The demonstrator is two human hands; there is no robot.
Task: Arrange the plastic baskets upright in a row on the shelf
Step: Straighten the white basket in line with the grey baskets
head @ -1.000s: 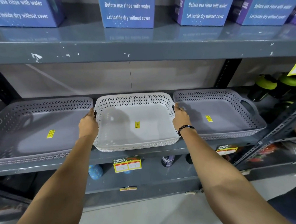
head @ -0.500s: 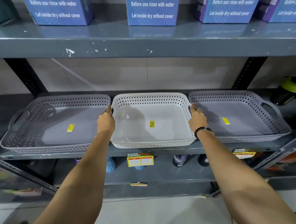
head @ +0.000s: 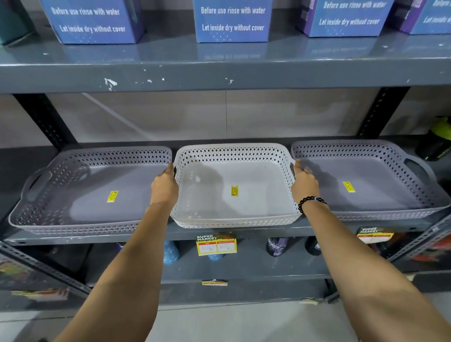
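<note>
Three shallow perforated plastic baskets lie flat, mouths up, side by side on the grey middle shelf [head: 242,232]. The white basket [head: 243,205] is in the middle, with a grey basket [head: 68,209] to its left and another grey basket [head: 391,184] to its right. Each has a yellow sticker on its floor. My left hand [head: 164,187] grips the white basket's left handle. At the opposite handle, my right hand [head: 304,184], with a black bead bracelet on the wrist, holds on.
Blue printed boxes [head: 231,14] stand on the upper shelf [head: 224,76]. A black bottle with a green lid [head: 445,140] stands at the far right of the middle shelf. Price tags [head: 216,245] hang on the shelf edge, with bottles below. A black upright [head: 379,113] rises behind.
The view has shifted so the shelf sits further right in frame. Both hands stay on the white basket's handles; the basket has barely moved.
</note>
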